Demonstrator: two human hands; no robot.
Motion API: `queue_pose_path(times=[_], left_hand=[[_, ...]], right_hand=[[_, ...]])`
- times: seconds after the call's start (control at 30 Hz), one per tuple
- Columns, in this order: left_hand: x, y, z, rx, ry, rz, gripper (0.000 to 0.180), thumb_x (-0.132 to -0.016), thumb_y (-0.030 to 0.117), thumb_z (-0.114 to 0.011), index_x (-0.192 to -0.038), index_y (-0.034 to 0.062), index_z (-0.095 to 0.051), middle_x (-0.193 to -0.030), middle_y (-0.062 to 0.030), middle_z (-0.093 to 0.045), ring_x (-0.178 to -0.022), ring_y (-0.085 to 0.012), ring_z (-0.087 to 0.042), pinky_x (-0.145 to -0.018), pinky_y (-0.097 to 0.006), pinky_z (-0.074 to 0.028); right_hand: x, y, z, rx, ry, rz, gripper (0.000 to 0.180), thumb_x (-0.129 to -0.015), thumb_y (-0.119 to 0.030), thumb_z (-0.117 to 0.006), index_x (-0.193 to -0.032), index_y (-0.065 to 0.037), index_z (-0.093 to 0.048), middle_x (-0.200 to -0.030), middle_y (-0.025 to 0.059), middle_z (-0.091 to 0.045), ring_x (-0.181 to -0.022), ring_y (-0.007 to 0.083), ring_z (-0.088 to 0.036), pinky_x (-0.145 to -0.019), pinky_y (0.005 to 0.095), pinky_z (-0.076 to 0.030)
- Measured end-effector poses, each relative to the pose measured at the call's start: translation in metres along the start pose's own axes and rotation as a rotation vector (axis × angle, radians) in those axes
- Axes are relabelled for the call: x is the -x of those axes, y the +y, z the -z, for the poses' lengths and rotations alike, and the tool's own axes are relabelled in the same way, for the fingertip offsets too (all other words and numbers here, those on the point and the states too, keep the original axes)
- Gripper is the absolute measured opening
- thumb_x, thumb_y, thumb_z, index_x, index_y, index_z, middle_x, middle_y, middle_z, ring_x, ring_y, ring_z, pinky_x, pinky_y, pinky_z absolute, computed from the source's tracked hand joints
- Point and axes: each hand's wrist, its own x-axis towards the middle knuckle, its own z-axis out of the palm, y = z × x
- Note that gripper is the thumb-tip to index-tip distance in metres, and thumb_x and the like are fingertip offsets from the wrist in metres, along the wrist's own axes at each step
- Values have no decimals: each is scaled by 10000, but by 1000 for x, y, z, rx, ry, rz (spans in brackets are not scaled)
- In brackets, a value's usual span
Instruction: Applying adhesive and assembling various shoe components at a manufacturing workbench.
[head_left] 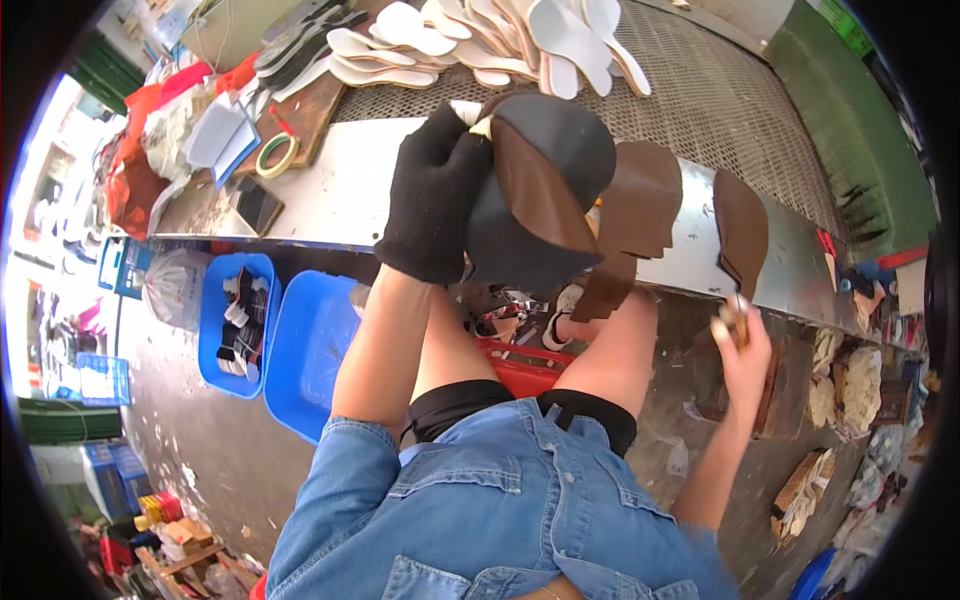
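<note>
My left hand (432, 200), in a black fingerless glove with pale wraps on the fingertips, grips a curved, flexible sheet (540, 190) with black and brown faces. The sheet is held up over the bench's front edge. Lower right, my bare right hand (745, 365) is closed round a small tool (738, 325) with a brownish handle and a thin dark end; blur hides its kind. Just above that tool, brown sole-shaped pieces (742, 225) lie on the metal edge. More brown pieces (642, 195) lie beside the held sheet, some hanging over the edge.
White sole-shaped pieces (400, 30) are heaped on the mesh bench top (700, 70). A tape roll (277, 155) and a phone (258, 205) lie at the left. Blue bins (310, 340) stand below, near a red stool (520, 370). A green panel (850, 120) bounds the right side.
</note>
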Motion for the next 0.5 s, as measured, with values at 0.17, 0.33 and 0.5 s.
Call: queue_pose_path(times=[0.17,0.33,0.5], left_hand=[[14,11,-11,117,-28,51,166,-872,79,-509,-957,-10,-620,-799,-14,-610,-732,-59,-506,-658,-233,-419],[15,-4,0,6,51,68,125,-862,79,-512,-780,-2,-560,-683,16,-521,-652,-43,-424,-574,-255,-382],[15,0,-13,238,39,199,143,-878,146,-523,-853,9,-558,-762,-29,-568,-702,-105,-512,-636,-279,-437]], right_hand=[[-76,-131,-65,-505,-296,214,491,-791,-146,-680,-1227,35,-545,-920,16,-550,-673,49,-431,-633,181,-392],[-52,-183,-96,-417,-184,482,808,-591,-86,-810,-1314,14,-464,-859,23,-510,-699,115,-474,-654,213,-414],[-60,-161,-120,-366,-25,425,526,-587,45,-734,-1094,-32,-617,-851,-24,-548,-605,84,-373,-554,210,-334]])
